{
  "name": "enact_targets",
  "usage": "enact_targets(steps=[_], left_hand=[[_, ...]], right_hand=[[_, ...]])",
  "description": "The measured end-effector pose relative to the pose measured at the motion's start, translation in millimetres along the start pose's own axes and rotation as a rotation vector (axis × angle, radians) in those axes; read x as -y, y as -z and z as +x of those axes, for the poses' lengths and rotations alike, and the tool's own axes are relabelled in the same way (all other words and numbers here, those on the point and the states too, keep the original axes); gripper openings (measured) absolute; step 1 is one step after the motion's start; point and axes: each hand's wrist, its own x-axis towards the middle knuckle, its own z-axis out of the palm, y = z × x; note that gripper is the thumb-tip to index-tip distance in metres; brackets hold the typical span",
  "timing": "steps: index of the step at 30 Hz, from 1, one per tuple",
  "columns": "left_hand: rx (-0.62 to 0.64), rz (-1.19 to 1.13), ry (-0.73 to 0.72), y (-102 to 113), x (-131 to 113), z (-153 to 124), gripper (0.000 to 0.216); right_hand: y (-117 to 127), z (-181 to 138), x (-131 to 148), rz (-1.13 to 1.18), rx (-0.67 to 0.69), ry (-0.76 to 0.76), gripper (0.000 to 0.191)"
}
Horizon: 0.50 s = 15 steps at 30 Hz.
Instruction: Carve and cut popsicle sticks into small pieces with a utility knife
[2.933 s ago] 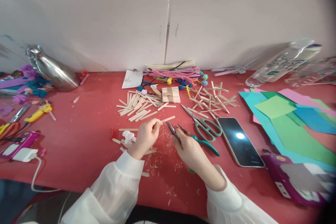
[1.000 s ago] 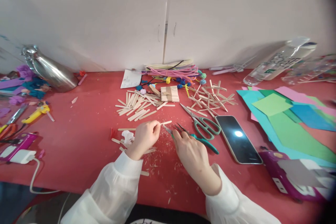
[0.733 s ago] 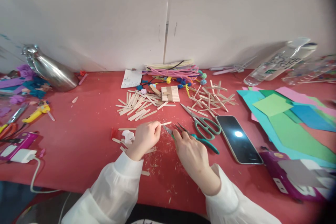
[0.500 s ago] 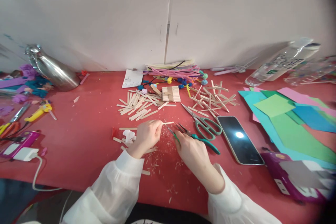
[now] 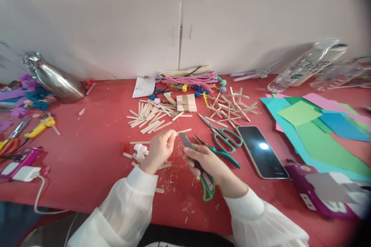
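Note:
My left hand is closed, pinching a thin wooden craft stick whose tip points right. In my right hand is a utility knife with a green and black handle, gripped by curled fingers. Its blade is out and reaches up to the stick; whether it touches the wood I cannot tell. Wood shavings are scattered beneath both hands. Just beyond my right hand lie teal-handled pliers and scissors. A crumpled white tissue sits beside my left wrist.
Loose craft sticks, a banded stick bundle and crossed stick pieces lie behind the hands. A phone, power strip and coloured paper are on the right. A steel jug and glue gun stand left.
My right hand has turned over, so the knife's handle and blade now show clearly. The blade has swung up near the stick. My left hand has barely moved, and the view has shifted slightly.

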Motion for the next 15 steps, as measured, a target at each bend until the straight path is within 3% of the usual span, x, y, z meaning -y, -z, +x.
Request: enact_targets(steps=[2, 4, 11, 15], left_hand=[[-0.016, -0.026, 0.025, 0.6, -0.9, 0.9, 0.027], [-0.02, -0.029, 0.058, 1.6, -1.1, 1.7, 0.028], [0.012, -0.081, 0.111, 2.7, -0.8, 0.9, 0.028], [0.018, -0.106, 0.122, 2.3, -2.7, -0.1, 0.027]], right_hand=[[1.2, -0.3, 3.0, 0.105, 0.076, -0.018, 0.036], [3.4, -0.3, 3.3, 0.066, 0.04, 0.033, 0.036], [4.1, 2.6, -10.6, -0.531, -0.234, 0.253, 0.034], [5.0, 5.2, -15.2, -0.688, -0.271, 0.316, 0.032]])
